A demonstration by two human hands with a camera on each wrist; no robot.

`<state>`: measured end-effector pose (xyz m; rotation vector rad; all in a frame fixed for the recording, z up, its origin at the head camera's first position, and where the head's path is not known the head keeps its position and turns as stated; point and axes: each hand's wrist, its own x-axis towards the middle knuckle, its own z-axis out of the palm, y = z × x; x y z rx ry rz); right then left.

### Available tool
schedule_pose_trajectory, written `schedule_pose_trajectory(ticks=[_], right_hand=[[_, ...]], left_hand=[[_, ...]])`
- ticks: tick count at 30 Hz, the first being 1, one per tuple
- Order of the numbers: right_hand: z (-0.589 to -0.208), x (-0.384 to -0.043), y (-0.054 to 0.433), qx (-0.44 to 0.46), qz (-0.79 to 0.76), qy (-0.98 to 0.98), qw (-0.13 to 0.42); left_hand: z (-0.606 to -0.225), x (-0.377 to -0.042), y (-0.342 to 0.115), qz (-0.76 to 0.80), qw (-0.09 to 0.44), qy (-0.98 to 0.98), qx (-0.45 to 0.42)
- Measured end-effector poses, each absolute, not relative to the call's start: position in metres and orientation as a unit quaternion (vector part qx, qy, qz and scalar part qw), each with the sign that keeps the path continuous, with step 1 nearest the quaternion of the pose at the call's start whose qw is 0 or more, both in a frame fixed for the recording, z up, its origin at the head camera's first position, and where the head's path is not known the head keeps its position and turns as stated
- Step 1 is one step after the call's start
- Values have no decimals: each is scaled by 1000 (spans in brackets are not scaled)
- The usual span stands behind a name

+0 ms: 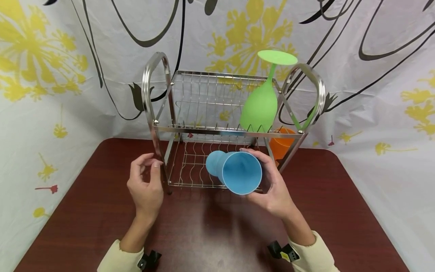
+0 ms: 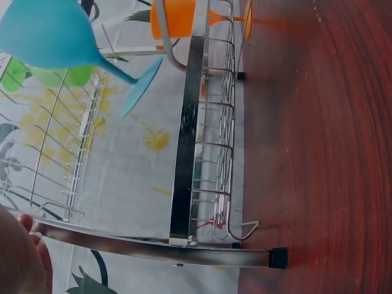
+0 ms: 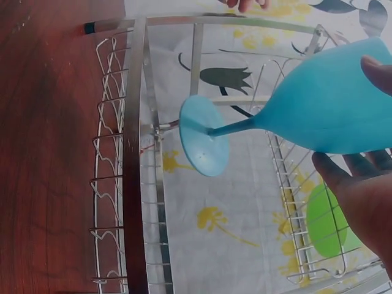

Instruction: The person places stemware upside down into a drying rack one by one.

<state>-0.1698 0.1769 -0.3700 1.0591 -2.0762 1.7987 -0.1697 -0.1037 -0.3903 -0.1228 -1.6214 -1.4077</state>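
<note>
A blue plastic wine glass (image 1: 242, 173) is in my right hand (image 1: 272, 185), its mouth facing me and its round foot toward the rack. In the right wrist view the fingers grip the bowl of the wine glass (image 3: 331, 104), while stem and foot stick out free. My left hand (image 1: 147, 185) is in the air near the rack's left post, fingers loosely bent around nothing. Before both hands stands a two-tier metal dish rack (image 1: 210, 130). On its upper tier a green wine glass (image 1: 259, 107) stands upside down at the right.
An orange cup-shaped piece (image 1: 282, 145) sits at the lower right of the rack, partly hidden by its frame; the left wrist view shows this orange glass (image 2: 177, 18) with a stem. The rack stands on a dark red-brown table (image 1: 217, 234), before a flower-patterned curtain (image 1: 210, 34).
</note>
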Motion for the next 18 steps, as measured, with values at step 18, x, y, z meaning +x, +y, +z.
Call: schedule_pose_trajectory(ticks=[18], right_hand=[[-377, -170, 165, 375, 620, -668, 170]], left_hand=[[-412, -182, -99, -564, 416, -697, -153]])
